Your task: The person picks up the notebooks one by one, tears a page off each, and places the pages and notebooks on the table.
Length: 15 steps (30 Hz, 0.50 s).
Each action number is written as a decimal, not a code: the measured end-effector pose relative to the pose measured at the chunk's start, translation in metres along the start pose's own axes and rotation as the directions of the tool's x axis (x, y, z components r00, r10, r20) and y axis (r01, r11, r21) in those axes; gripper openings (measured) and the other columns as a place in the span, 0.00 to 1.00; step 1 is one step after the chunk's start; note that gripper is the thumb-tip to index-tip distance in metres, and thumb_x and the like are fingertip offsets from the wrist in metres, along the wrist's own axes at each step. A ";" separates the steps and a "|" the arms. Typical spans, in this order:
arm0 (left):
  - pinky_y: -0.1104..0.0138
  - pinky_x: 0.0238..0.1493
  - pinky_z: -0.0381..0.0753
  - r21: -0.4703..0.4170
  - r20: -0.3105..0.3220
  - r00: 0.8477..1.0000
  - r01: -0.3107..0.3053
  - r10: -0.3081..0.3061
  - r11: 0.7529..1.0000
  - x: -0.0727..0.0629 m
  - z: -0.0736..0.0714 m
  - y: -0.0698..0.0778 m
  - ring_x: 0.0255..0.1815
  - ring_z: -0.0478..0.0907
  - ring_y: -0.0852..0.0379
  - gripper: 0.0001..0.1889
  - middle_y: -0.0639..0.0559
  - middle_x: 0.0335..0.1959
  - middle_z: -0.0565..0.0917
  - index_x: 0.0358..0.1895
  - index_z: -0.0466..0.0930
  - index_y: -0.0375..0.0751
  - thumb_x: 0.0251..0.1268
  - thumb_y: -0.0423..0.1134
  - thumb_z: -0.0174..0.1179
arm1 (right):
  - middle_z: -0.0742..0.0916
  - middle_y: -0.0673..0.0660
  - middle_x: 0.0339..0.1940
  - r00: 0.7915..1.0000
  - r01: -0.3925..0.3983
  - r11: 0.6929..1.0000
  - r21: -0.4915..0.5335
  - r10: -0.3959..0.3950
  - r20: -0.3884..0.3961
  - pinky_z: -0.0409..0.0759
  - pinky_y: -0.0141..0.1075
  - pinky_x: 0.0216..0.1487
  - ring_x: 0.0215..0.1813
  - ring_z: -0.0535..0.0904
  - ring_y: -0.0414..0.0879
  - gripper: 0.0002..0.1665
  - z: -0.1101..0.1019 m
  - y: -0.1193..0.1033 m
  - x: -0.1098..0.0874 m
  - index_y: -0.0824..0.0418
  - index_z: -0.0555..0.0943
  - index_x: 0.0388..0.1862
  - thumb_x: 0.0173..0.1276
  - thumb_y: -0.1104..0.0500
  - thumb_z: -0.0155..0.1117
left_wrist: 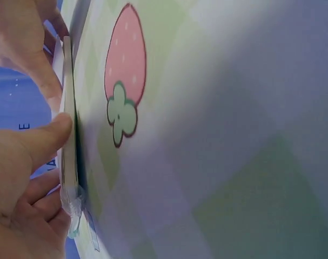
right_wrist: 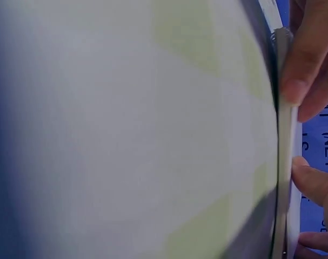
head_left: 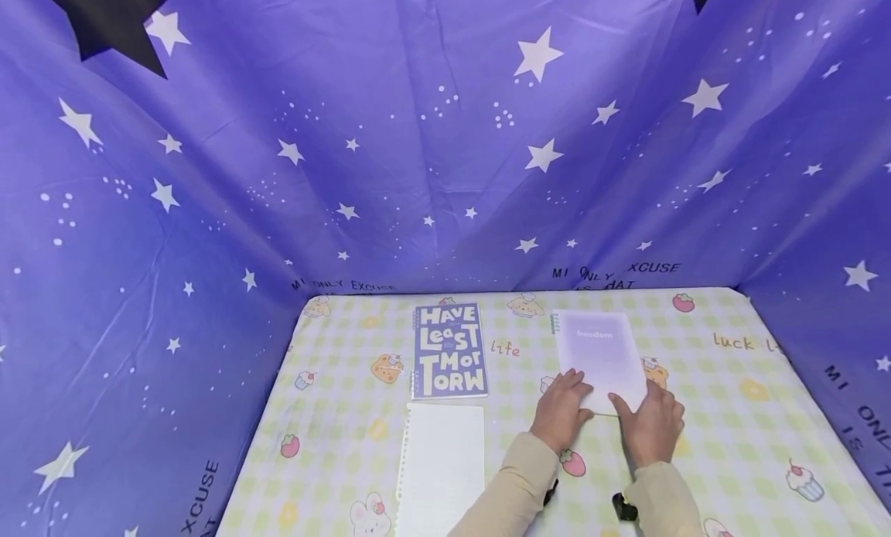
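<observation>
A loose-leaf notebook (head_left: 602, 359) with a pale purple cover lettered "freedom" lies at the right of the table, its binding along the left side. My left hand (head_left: 562, 413) holds its lower left corner, thumb at the near edge and fingers over the cover. At the lower right corner my right hand (head_left: 650, 422) grips it, thumb on the cover by the near edge and fingers along the right side. Close up in the left wrist view, the notebook's page edge (left_wrist: 69, 151) runs under the left thumb. The right wrist view shows both thumbs along the spread near edge (right_wrist: 282, 145).
Left of my hands lies a blue-purple notebook (head_left: 451, 351) with large white lettering. Nearer me is a white punched paper stack (head_left: 442, 460), partly behind my left sleeve. A checked, cartoon-printed cloth (head_left: 334, 444) covers the table. Purple star curtains (head_left: 431, 135) enclose it.
</observation>
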<state>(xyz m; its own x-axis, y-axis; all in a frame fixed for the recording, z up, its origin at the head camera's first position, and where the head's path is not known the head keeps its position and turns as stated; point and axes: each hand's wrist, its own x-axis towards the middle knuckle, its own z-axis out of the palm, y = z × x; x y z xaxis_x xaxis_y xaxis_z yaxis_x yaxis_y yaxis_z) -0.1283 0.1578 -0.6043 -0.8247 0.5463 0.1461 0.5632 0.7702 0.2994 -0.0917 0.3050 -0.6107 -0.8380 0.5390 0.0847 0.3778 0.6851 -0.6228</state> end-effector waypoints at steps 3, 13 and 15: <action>0.69 0.75 0.60 -0.017 0.016 1.000 -0.002 0.002 1.000 -0.001 -0.004 -0.001 0.73 0.67 0.61 0.21 0.56 0.68 0.76 0.59 0.81 0.53 0.63 0.49 0.66 | 0.75 0.81 0.55 0.998 0.044 0.999 -0.013 -0.044 -0.033 0.63 0.67 0.60 0.59 0.66 0.76 0.37 -0.002 0.000 -0.002 0.79 0.70 0.61 0.62 0.58 0.72; 0.66 0.75 0.62 -0.020 0.032 0.999 -0.043 0.044 0.999 -0.001 -0.005 -0.005 0.73 0.66 0.58 0.20 0.54 0.69 0.75 0.63 0.77 0.51 0.74 0.50 0.53 | 0.76 0.81 0.58 0.999 -0.005 0.996 0.090 0.009 -0.052 0.65 0.63 0.61 0.59 0.67 0.74 0.36 -0.005 -0.003 -0.003 0.79 0.66 0.65 0.68 0.57 0.64; 0.66 0.75 0.62 -0.033 0.037 0.999 -0.038 0.039 0.999 -0.001 -0.005 -0.006 0.74 0.66 0.57 0.20 0.53 0.69 0.75 0.64 0.77 0.50 0.75 0.50 0.51 | 0.75 0.80 0.59 0.999 -0.030 0.996 0.087 0.033 -0.035 0.65 0.63 0.62 0.60 0.67 0.74 0.36 -0.007 -0.005 -0.003 0.79 0.65 0.66 0.70 0.55 0.62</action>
<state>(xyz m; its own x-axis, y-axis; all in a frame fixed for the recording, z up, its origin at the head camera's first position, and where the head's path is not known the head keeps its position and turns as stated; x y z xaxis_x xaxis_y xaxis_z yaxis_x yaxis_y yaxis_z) -0.1306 0.1513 -0.6017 -0.7997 0.5877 0.1229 0.5921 0.7377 0.3243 -0.0882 0.3034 -0.6028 -0.8108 0.5782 0.0910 0.3672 0.6235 -0.6902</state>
